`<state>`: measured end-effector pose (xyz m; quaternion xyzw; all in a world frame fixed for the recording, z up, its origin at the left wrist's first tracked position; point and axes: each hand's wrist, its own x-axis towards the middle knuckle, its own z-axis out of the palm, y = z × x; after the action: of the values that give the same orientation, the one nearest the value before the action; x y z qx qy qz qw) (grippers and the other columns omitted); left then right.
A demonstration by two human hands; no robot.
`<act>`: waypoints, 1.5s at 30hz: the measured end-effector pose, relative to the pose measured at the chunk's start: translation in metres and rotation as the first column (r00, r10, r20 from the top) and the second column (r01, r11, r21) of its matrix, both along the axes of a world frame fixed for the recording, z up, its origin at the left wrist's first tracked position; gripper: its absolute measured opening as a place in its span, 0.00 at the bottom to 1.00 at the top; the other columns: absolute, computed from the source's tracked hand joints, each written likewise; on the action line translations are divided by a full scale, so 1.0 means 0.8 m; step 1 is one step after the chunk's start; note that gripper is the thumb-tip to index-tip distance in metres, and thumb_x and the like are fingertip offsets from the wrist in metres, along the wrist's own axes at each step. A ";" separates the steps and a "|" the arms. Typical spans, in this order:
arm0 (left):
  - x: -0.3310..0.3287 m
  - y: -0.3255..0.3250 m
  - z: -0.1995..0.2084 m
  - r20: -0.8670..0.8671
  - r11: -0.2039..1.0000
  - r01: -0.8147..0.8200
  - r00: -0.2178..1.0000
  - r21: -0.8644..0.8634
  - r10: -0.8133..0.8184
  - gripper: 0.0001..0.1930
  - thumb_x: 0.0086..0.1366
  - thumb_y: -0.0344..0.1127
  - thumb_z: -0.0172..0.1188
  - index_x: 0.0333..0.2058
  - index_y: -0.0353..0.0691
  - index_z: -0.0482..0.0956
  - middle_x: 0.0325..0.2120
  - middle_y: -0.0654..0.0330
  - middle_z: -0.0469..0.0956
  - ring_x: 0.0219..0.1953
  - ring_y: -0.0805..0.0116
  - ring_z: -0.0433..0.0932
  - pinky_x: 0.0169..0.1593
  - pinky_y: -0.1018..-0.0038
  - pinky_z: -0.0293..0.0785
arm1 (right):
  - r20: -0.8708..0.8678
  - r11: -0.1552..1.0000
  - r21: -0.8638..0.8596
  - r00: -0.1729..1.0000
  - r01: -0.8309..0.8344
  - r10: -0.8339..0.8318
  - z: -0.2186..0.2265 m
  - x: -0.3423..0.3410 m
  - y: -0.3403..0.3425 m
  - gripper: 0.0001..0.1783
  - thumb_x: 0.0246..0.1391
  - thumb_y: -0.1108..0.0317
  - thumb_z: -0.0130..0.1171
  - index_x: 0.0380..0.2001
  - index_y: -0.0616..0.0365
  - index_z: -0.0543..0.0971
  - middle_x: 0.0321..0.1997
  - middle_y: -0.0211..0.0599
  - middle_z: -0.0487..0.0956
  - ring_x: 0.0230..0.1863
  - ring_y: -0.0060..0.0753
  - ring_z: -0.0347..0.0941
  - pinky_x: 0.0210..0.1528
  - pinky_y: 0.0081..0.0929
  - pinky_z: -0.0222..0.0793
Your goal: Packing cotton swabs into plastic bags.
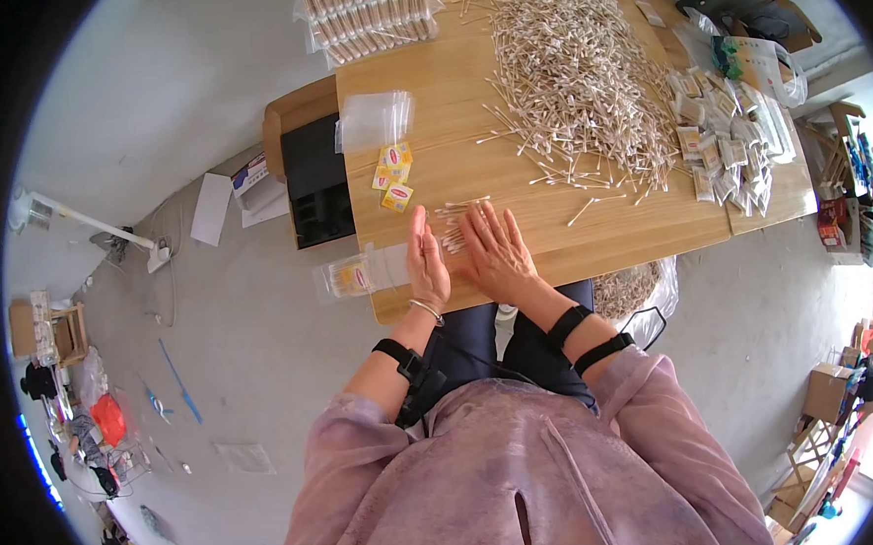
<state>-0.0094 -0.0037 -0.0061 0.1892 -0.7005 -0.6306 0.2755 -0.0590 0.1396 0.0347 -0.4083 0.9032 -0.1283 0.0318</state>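
1. I am holding my left hand (428, 265) up on its edge, with the fingers nearly straight and close together. They are not curling around anything that I can see.
2. I am laying my right hand (498, 254) palm down, with the fingers long and a little apart. They are reaching over the ends of some little sticks. I cannot tell if anything is hiding under my palm.
3. The small bunch of cotton swabs (452, 240) is lying on the counter (553, 242), between my two hands, near the front edge. Some swabs are lying a bit farther off, by my right fingertips.
4. I am guessing these swabs are very light. The sticks are looking thin and stiff, so they may roll or snap. The tips are looking soft and may squash.
5. I am thinking the best place to hold is the middle of the sticks, pinching the bunch softly from both sides and leaving the white tips alone.
6. A clear bag with a yellow card (350, 277) is lying just left of my left hand, poking over the counter's side. It is looking floppy and slippery, so its edge may be best to pinch.
7. Yellow packets (395, 181) and flat clear bags (374, 123) are lying farther up. A big swab heap (584, 77) is spreading out to the right.
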 end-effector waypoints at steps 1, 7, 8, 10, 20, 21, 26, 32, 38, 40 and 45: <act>-0.001 -0.002 0.000 -0.002 1.000 0.000 1.000 0.005 0.000 0.27 0.74 0.43 0.41 0.64 0.30 0.56 0.64 0.46 0.58 0.67 0.56 0.57 0.68 0.65 0.52 | -0.002 1.000 0.000 1.000 -0.001 0.001 0.001 0.005 0.003 0.42 0.57 0.43 0.51 0.68 0.53 0.56 0.74 0.43 0.50 0.76 0.43 0.39 0.74 0.49 0.30; -0.001 -0.002 -0.002 -0.013 1.000 0.000 1.000 0.031 0.001 0.27 0.74 0.43 0.41 0.64 0.30 0.57 0.64 0.46 0.59 0.67 0.56 0.57 0.68 0.65 0.53 | 0.021 0.997 -0.073 0.999 -0.023 0.024 0.008 0.015 0.016 0.37 0.56 0.51 0.54 0.66 0.53 0.60 0.74 0.45 0.51 0.75 0.46 0.41 0.73 0.50 0.33; -0.001 -0.002 -0.002 -0.015 0.999 0.000 1.000 0.036 0.001 0.27 0.74 0.43 0.41 0.64 0.30 0.57 0.64 0.46 0.59 0.67 0.56 0.57 0.68 0.65 0.53 | 0.015 0.996 -0.077 0.999 -0.039 0.040 0.009 0.015 0.018 0.34 0.56 0.54 0.55 0.64 0.53 0.62 0.73 0.46 0.52 0.75 0.46 0.43 0.73 0.50 0.36; -0.001 -0.003 -0.003 -0.018 0.999 -0.001 1.000 0.046 0.002 0.27 0.74 0.43 0.41 0.64 0.30 0.57 0.64 0.46 0.59 0.67 0.57 0.58 0.68 0.65 0.53 | 0.009 0.995 -0.080 0.998 -0.056 0.057 0.008 0.015 0.024 0.32 0.56 0.57 0.55 0.63 0.53 0.64 0.73 0.46 0.53 0.74 0.47 0.45 0.72 0.50 0.39; -0.004 -0.005 -0.005 -0.032 0.997 0.010 0.999 0.079 -0.008 0.27 0.74 0.44 0.41 0.63 0.30 0.58 0.64 0.46 0.60 0.66 0.57 0.58 0.68 0.65 0.53 | -0.037 0.949 -0.301 0.996 -0.089 0.081 0.001 -0.004 0.014 0.18 0.51 0.68 0.61 0.47 0.54 0.76 0.65 0.44 0.66 0.69 0.50 0.56 0.69 0.49 0.51; -0.005 -0.005 -0.005 -0.034 0.997 0.011 0.999 0.081 -0.009 0.26 0.74 0.44 0.41 0.63 0.30 0.58 0.64 0.46 0.60 0.66 0.57 0.58 0.68 0.65 0.53 | -0.031 0.938 -0.338 0.997 -0.082 0.076 0.001 -0.007 0.010 0.17 0.50 0.69 0.61 0.45 0.54 0.77 0.65 0.44 0.66 0.69 0.51 0.57 0.69 0.49 0.52; -0.006 -0.006 -0.005 -0.041 0.996 0.013 0.999 0.091 -0.009 0.26 0.74 0.44 0.42 0.63 0.30 0.58 0.63 0.47 0.60 0.66 0.57 0.59 0.68 0.65 0.54 | -0.004 0.936 -0.352 1.000 -0.006 0.005 0.001 -0.013 -0.004 0.21 0.52 0.64 0.59 0.50 0.54 0.74 0.67 0.46 0.63 0.70 0.50 0.53 0.70 0.47 0.48; -0.001 -0.008 -0.007 -0.053 0.994 0.012 0.999 0.107 -0.007 0.26 0.74 0.44 0.42 0.63 0.30 0.59 0.63 0.47 0.60 0.66 0.58 0.59 0.68 0.65 0.54 | -0.024 0.994 -0.023 0.994 -0.106 0.106 0.007 0.007 -0.006 0.42 0.57 0.47 0.52 0.67 0.62 0.56 0.74 0.48 0.50 0.75 0.48 0.41 0.74 0.45 0.35; -0.003 -0.001 -0.007 -0.073 0.992 0.021 0.997 0.124 -0.012 0.26 0.74 0.44 0.42 0.62 0.30 0.60 0.63 0.47 0.61 0.65 0.58 0.60 0.68 0.66 0.54 | -0.009 1.000 0.000 1.000 0.013 -0.013 0.001 0.000 -0.020 0.43 0.58 0.45 0.49 0.67 0.62 0.55 0.74 0.49 0.50 0.75 0.48 0.41 0.74 0.46 0.35; -0.006 -0.004 -0.009 -0.080 0.991 0.022 0.997 0.130 -0.012 0.26 0.74 0.44 0.42 0.62 0.30 0.60 0.63 0.47 0.61 0.65 0.58 0.60 0.68 0.66 0.54 | 0.024 0.999 -0.041 1.000 -0.010 0.011 0.001 0.014 -0.009 0.44 0.57 0.44 0.51 0.68 0.61 0.54 0.73 0.49 0.50 0.75 0.48 0.41 0.74 0.46 0.35; -0.003 -0.010 -0.011 -0.091 0.988 0.029 0.996 0.149 -0.016 0.26 0.74 0.44 0.42 0.62 0.30 0.60 0.63 0.47 0.61 0.65 0.59 0.60 0.68 0.66 0.55 | -0.025 0.998 0.027 0.998 -0.051 0.052 0.008 0.033 0.009 0.45 0.55 0.43 0.54 0.68 0.57 0.54 0.73 0.50 0.49 0.75 0.48 0.41 0.74 0.44 0.36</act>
<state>-0.0115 -0.0117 -0.0150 0.1730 -0.6399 -0.6926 0.2846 -0.0326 0.1468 0.0408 -0.4326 0.8943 -0.1103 0.0286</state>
